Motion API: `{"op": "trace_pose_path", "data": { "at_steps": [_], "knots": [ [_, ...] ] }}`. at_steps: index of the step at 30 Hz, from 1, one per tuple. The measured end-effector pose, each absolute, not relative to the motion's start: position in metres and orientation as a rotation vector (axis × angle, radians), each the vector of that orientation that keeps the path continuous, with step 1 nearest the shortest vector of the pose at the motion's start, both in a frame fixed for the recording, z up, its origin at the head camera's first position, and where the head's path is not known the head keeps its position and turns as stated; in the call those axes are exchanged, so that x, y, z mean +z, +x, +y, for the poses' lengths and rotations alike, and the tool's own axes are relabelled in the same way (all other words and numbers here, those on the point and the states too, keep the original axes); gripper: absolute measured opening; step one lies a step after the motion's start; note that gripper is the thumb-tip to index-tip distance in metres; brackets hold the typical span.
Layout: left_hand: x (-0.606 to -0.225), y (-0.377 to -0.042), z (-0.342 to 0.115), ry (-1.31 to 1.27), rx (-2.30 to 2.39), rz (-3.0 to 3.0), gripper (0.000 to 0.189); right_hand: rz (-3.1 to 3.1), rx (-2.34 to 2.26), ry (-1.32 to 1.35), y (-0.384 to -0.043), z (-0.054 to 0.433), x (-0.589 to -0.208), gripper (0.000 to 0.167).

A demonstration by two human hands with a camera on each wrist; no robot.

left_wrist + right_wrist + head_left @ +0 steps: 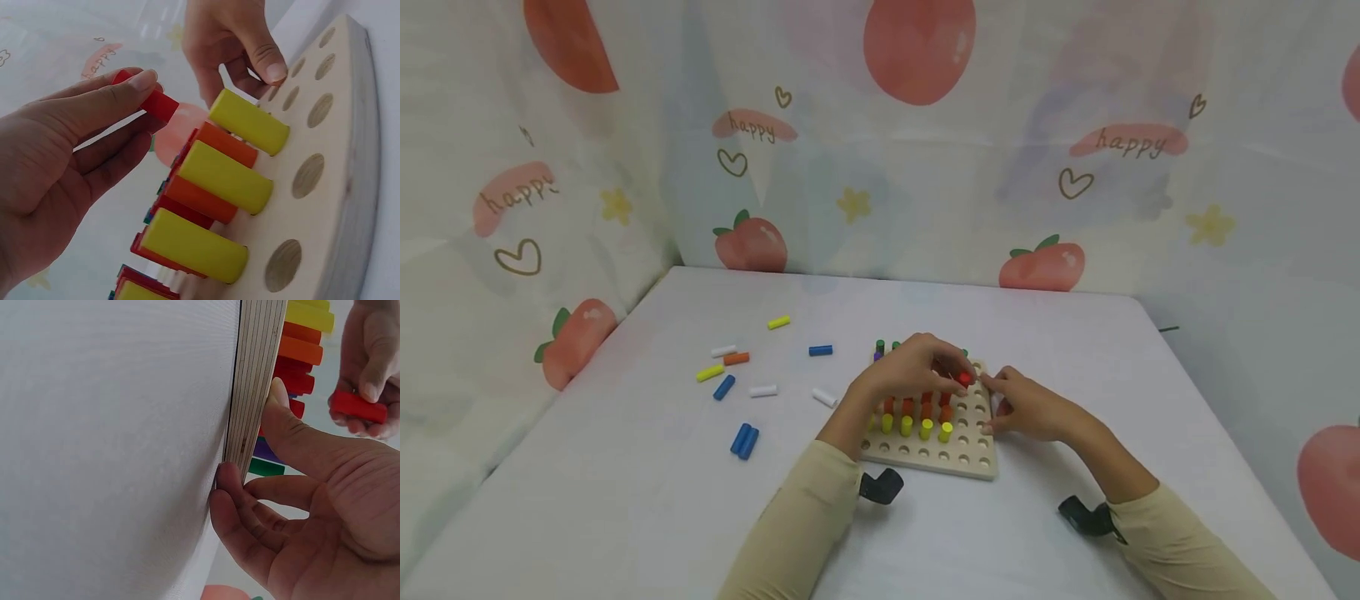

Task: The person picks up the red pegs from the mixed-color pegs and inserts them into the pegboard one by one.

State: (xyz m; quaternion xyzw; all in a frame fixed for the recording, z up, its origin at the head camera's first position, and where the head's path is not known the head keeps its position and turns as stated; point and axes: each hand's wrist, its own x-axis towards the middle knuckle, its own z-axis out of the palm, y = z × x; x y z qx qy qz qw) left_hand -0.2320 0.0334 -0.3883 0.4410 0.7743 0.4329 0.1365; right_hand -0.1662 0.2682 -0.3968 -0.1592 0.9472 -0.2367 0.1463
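My left hand (913,367) pinches a red peg (161,106) between thumb and fingers, over the wooden pegboard (955,472). In the left wrist view, the red peg is tilted and apart from the board's face. My right hand (1033,408) holds the board's right edge; the right wrist view shows its thumb (284,419) on the holed face and the fingers curled at the side. A row of yellow pegs (907,426) stands in the board near its front. Behind are orange pegs (946,413), red pegs and green pegs (880,344), partly hidden by my left hand.
Loose pegs lie on the white table (625,500) left of the board: blue pegs (746,442), white pegs (763,391), yellow pegs (711,372) and an orange peg (737,358). A printed curtain (925,192) hangs behind the table and along its sides.
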Motion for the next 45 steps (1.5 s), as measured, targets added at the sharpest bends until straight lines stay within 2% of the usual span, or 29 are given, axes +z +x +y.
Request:
{"op": "trace_pose_path", "data": {
  "at_steps": [21,45],
  "knots": [
    [-0.400,-0.233,0.046,1.208,1.257,2.266,0.024,2.709,-0.705,-0.470,-0.167,0.272,-0.398,0.089],
    [-0.408,-0.233,0.045,1.154,1.200,2.251,0.017,2.724,-0.693,-0.463,-0.168,0.269,-0.398,0.089]
  ]
}}
